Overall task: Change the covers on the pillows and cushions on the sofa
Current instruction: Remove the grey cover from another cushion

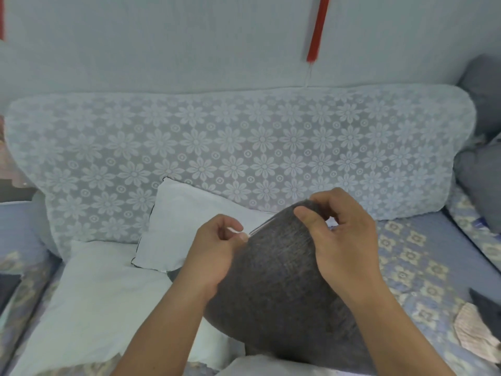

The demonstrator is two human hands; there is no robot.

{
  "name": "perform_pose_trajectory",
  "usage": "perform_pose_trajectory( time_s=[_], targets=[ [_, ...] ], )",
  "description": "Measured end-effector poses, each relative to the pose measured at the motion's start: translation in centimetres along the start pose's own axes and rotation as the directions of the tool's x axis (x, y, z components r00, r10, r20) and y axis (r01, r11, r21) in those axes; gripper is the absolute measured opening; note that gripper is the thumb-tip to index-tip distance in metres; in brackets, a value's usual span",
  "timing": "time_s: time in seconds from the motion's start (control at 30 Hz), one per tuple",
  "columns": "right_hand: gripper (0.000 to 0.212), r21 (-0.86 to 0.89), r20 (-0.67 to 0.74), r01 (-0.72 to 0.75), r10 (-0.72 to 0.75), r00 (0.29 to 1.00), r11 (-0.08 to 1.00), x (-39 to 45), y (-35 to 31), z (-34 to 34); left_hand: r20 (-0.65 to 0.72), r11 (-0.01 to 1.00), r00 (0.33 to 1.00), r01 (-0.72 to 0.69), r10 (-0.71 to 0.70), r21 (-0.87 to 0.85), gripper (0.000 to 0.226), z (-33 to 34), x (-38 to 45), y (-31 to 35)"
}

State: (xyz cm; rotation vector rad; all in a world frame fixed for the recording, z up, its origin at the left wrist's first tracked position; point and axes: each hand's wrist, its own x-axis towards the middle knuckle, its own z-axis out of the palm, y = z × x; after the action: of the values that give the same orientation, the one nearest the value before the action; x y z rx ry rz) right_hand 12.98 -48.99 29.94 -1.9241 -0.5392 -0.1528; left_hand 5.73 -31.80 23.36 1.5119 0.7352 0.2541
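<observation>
A cushion in a dark grey woven cover [282, 289] stands on edge in front of me on the sofa seat. My right hand [344, 234] grips the cover's top edge, thumb pressed on the fabric. My left hand [217, 245] pinches something small, apparently the zip pull, at the cover's upper left edge, where a thin zip line runs. Behind them a white pillow with dark piping [187, 221] leans against the backrest. A larger white pillow [108, 297] lies flat on the seat to the left.
The sofa backrest [238, 147] wears a pale lace cover with a flower pattern. The seat [414, 256] has a blue patterned throw. Grey cushions [482, 169] pile at the right end. A crumpled cloth [474, 329] lies at the lower right. A red tassel [318, 28] hangs on the wall.
</observation>
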Motion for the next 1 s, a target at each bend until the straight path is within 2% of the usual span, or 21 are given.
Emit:
perform_pose_trajectory(
  time_s=[0.07,0.2,0.33,0.4,0.5,0.53,0.57,0.6,0.63,0.67,0.7,0.73,0.8,0.83,0.87,0.93,0.97,1.0],
  targets=[
    [0.015,0.033,-0.021,-0.051,0.052,0.998,0.998,0.0,0.3,-0.3,-0.037,0.998,0.998,0.052,-0.051,0.029,0.015,-0.4,0.7,-2.0],
    [0.012,0.102,-0.101,-0.137,0.147,0.984,0.985,0.2,1.0,-1.7,-0.223,0.950,0.963,0.206,-0.153,0.237,0.015,-2.3,2.5,-7.9],
    [0.004,0.026,-0.207,-0.163,0.165,0.964,0.986,1.5,3.0,-3.7,-0.439,0.895,0.845,0.412,-0.305,0.172,0.019,-6.7,2.9,-14.2],
    [0.008,-0.029,-0.246,-0.198,0.185,0.951,0.980,2.5,5.2,-4.3,-0.503,0.884,0.798,0.449,-0.332,0.130,0.019,-8.1,2.6,-15.8],
    [0.012,-0.102,-0.316,-0.336,0.290,0.903,0.936,3.5,10.1,-5.2,-0.459,0.915,0.856,0.356,-0.237,0.191,0.019,-7.6,2.2,-15.5],
    [0.013,-0.182,-0.336,-0.401,0.327,0.883,0.898,3.4,12.1,-5.5,-0.425,0.923,0.881,0.320,-0.208,0.212,0.021,-7.2,2.1,-15.1],
    [0.014,-0.334,-0.336,-0.455,0.347,0.876,0.825,3.3,13.9,-5.7,-0.389,0.925,0.903,0.292,-0.183,0.242,0.023,-6.7,1.9,-14.7],
    [0.018,-0.519,-0.308,-0.463,0.348,0.886,0.718,2.9,15.3,-5.6,-0.349,0.923,0.924,0.261,-0.154,0.283,0.024,-5.9,1.7,-14.3],
    [0.025,-0.700,-0.222,-0.386,0.330,0.917,0.601,2.3,16.1,-4.9,-0.299,0.913,0.946,0.229,-0.126,0.338,0.026,-5.0,1.3,-14.0],
    [0.032,-0.801,-0.069,-0.248,0.328,0.942,0.545,1.3,16.4,-3.7,-0.235,0.896,0.967,0.189,-0.098,0.401,0.028,-3.6,0.7,-13.6],
    [0.039,-0.791,0.109,-0.137,0.358,0.927,0.597,-0.1,16.3,-1.8,-0.154,0.874,0.985,0.146,-0.082,0.464,0.030,-1.9,0.0,-13.4],
    [0.044,-0.715,0.314,-0.062,0.400,0.861,0.696,-1.9,16.0,0.6,-0.068,0.855,0.995,0.093,-0.067,0.511,0.028,0.0,-0.7,-13.2],
    [0.043,-0.514,0.666,-0.002,0.401,0.629,0.858,-5.4,15.7,5.7,0.086,0.813,0.995,-0.007,-0.054,0.582,0.020,3.5,-1.9,-13.3],
    [0.037,-0.457,0.738,0.004,0.377,0.560,0.889,-6.8,16.0,7.7,0.140,0.783,0.989,-0.052,-0.045,0.620,0.021,4.5,-2.2,-13.5],
    [0.030,-0.439,0.757,-0.004,0.372,0.538,0.898,-7.8,16.7,9.0,0.167,0.751,0.985,-0.073,-0.051,0.657,0.024,4.9,-2.0,-13.7],
    [0.024,-0.483,0.779,0.123,0.361,0.513,0.867,-8.7,18.4,9.8,0.137,0.751,0.987,-0.025,-0.087,0.660,0.015,4.6,-1.5,-14.1],
    [0.034,-0.498,0.791,0.212,0.340,0.508,0.841,-9.1,19.2,9.7,0.101,0.763,0.991,0.002,-0.088,0.646,0.014,4.4,-1.3,-14.4],
    [0.045,-0.509,0.787,0.273,0.312,0.533,0.816,-9.7,20.0,9.3,0.079,0.775,0.994,0.012,-0.079,0.632,0.017,4.3,-1.3,-14.6]
  ],
)
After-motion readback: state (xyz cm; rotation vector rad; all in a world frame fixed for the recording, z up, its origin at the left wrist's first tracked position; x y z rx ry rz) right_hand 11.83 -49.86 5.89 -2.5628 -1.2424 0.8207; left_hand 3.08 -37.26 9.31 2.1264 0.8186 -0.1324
